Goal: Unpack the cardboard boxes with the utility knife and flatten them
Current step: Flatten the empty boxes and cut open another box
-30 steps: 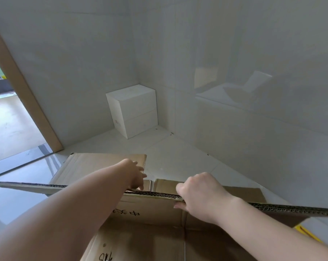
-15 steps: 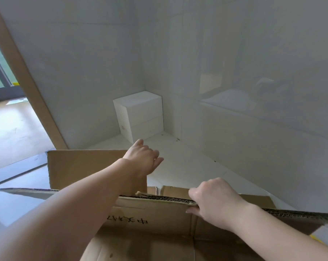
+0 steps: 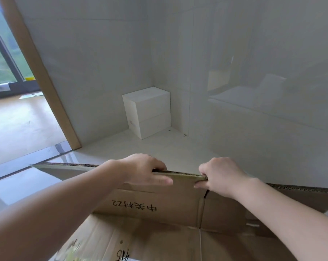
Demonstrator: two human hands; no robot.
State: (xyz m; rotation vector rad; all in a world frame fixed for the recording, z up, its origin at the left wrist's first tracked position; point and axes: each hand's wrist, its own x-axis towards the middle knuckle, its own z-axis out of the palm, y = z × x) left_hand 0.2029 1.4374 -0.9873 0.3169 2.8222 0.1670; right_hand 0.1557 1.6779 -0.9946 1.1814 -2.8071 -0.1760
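Largest first: the tiled floor (image 3: 159, 147) runs to a corner where a white box (image 3: 147, 112) sits, seemingly untouched. In front of me the cardboard box (image 3: 159, 213) is opened out, its far panel standing up. My left hand (image 3: 142, 170) and right hand (image 3: 219, 176) are both curled closed over that panel's top edge, just apart. I judge this box cut but not yet flat. No knife in view.

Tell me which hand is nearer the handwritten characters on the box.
Left. The left hand grips the box edge right above the characters; the right hand grips the same edge farther right.
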